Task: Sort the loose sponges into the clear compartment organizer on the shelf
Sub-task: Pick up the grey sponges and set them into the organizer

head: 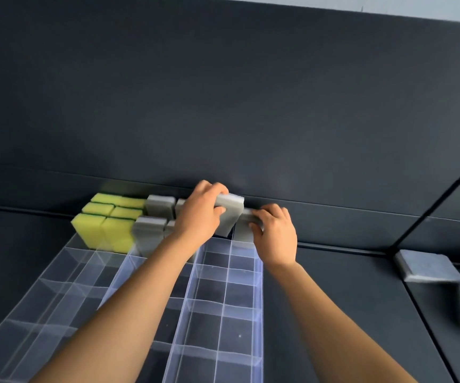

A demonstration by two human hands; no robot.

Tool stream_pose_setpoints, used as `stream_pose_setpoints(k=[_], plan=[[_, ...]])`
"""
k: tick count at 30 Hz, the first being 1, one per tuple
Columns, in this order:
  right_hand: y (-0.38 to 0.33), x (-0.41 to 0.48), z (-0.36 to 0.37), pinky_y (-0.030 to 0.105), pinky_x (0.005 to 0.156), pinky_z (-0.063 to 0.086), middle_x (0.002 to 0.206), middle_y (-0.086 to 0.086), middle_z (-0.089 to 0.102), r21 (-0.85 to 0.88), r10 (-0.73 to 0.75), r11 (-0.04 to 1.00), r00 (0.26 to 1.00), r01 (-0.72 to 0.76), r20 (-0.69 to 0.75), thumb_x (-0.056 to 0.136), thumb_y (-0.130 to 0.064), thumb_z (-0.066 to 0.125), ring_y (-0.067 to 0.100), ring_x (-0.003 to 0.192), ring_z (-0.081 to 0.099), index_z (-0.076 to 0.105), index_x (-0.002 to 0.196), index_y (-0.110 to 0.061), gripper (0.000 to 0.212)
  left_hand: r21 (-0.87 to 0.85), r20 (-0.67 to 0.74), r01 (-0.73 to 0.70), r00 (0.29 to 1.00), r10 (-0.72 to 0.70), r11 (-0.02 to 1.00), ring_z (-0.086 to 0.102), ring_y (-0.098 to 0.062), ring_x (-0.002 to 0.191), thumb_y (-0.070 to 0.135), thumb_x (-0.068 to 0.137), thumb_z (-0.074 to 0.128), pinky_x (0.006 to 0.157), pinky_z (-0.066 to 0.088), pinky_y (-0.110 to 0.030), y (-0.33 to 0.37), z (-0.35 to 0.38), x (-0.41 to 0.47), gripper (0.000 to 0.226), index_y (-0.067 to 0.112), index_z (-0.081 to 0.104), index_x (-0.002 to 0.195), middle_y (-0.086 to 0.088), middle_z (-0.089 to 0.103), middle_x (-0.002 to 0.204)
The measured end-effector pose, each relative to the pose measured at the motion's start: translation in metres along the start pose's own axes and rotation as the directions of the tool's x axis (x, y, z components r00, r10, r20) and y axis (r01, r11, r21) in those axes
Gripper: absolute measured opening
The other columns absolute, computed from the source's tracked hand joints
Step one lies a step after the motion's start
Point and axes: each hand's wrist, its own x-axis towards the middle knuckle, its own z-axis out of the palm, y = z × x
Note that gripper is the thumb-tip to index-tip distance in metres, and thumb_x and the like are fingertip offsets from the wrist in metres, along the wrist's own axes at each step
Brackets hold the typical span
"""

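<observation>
**Step in hand.** Grey sponges are being seated in the far row of the clear plastic compartment organizer [259, 299].

**Hands.**
- The left hand [200, 214] is closed round a grey rectangular foam sponge [230, 214]. The sponge is held upright on edge, with its lower end at the mouth of the cell beneath the fingers.
- The right hand [275, 233] is curled over the top of a second grey sponge [244, 226], which stands in the cell just beside. Because of blur, a pinch cannot be firmly told from a downward press, though a grip appears likelier.

**Surroundings.**
- Just left of the left hand, seated grey sponges [151, 230] are seen standing on edge.
- Beyond them stand yellow sponges with green backing [104, 228], also on edge.
- Further cells of the organizer extend toward the wrists.
- Well to the right of the right hand, loose grey sponges [427, 268] lie flat on the dark shelf [334, 299].

**Method advised.**
- The held sponge should be kept upright and square to the cell walls.
- It should be squeezed slightly across its thickness and lowered straight, so that the foam is not caught on a divider.
- The neighbouring sponge is best steadied by the right hand until the first is down.
- Both should then be pressed from the top until level with the row.
- Sideways force should be avoided, since the organizer is judged light and liable to slide.

**Markings.** No brand, label or writing can be read on any item.
</observation>
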Motion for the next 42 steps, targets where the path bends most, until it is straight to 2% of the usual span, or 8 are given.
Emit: stream_pose_setpoints(k=[6,11,18,25,29,33,39,42], plan=[[0.002,0.0,0.0,0.03,0.057,0.049,0.09,0.003,0.064,-0.031,-0.02,0.999,1.0,0.02,-0.018,0.075,-0.008,0.074,0.028,0.078,0.055,0.071,0.09,-0.011,0.016,0.08,0.094,0.045,0.994,-0.053,0.996,0.044,-0.019,0.078,0.012,0.088,0.06,0.069,0.032,-0.029,-0.008,0.003,0.0,0.025,0.016,0.052,0.111,-0.001,0.049,0.114],[0.002,-0.002,0.001,0.03,0.055,0.051,0.093,0.003,0.064,-0.028,-0.031,0.999,0.999,0.03,-0.034,0.073,-0.006,0.075,0.027,0.08,0.056,0.073,0.088,-0.009,0.016,0.254,0.085,-0.124,0.991,0.105,0.959,0.048,-0.024,0.102,0.005,0.084,0.062,0.078,0.037,-0.029,-0.01,0.008,0.006,0.025,0.009,0.058,0.108,-0.005,0.049,0.113],[0.001,-0.001,0.0,0.026,0.053,0.049,0.086,0.001,0.066,-0.081,-0.097,0.992,0.995,0.095,-0.024,0.068,-0.002,0.077,0.027,0.073,0.058,0.073,0.087,-0.009,0.02,0.402,0.166,-0.204,0.975,0.148,0.893,0.049,-0.025,0.098,-0.009,0.078,0.057,0.077,0.045,-0.036,-0.018,0.019,0.005,0.025,0.008,0.059,0.097,-0.005,0.053,0.102],[-0.002,-0.014,-0.008,0.034,0.062,0.055,0.109,0.009,0.067,-0.107,-0.084,0.99,0.996,0.088,0.04,0.066,0.003,0.076,0.032,0.084,0.061,0.068,0.1,-0.008,0.037,0.517,0.172,-0.236,0.97,0.171,0.823,0.051,-0.026,0.099,0.007,0.085,0.058,0.078,0.037,-0.032,-0.013,0.017,-0.001,0.014,0.013,0.059,0.097,-0.004,0.055,0.104],[0.001,-0.027,-0.019,0.038,0.07,0.054,0.119,0.012,0.063,-0.15,-0.065,0.986,0.994,0.078,0.092,0.065,-0.003,0.078,0.033,0.097,0.062,0.065,0.106,-0.008,0.043,0.519,0.104,-0.24,0.971,0.218,0.821,0.051,-0.026,0.103,0.018,0.083,0.063,0.084,0.038,-0.036,-0.009,0.019,-0.015,0.016,0.014,0.063,0.099,-0.002,0.058,0.108],[0.012,-0.044,-0.038,0.041,0.08,0.051,0.115,0.011,0.065,-0.204,-0.03,0.978,0.992,0.055,0.124,0.062,-0.007,0.078,0.033,0.105,0.061,0.066,0.107,-0.009,0.047,0.515,0.081,-0.275,0.958,0.274,0.812,0.057,-0.028,0.095,0.012,0.067,0.076,0.078,0.046,-0.039,0.005,0.026,-0.031,0.025,0.013,0.068,0.09,-0.004,0.064,0.099],[0.046,-0.078,-0.079,0.04,0.08,0.051,0.104,0.008,0.068,-0.332,0.052,0.943,0.986,0.003,0.156,0.054,-0.023,0.087,0.031,0.104,0.062,0.067,0.101,-0.012,0.052,0.502,0.123,-0.349,0.935,0.334,0.792,0.062,-0.029,0.084,0.005,0.049,0.083,0.067,0.052,-0.038,0.048,0.047,-0.057,0.041,0.014,0.067,0.085,-0.006,0.063,0.09],[0.071,-0.099,-0.108,0.04,0.086,0.046,0.109,0.01,0.064,-0.371,0.1,0.928,0.976,-0.022,0.193,0.065,-0.024,0.079,0.033,0.112,0.055,0.063,0.108,-0.011,0.047,0.479,0.123,-0.383,0.92,0.372,0.79,0.063,-0.027,0.08,0.004,0.047,0.084,0.065,0.052,-0.036,0.078,0.065,-0.075,0.041,0.013,0.067,0.083,-0.005,0.063,0.089]])
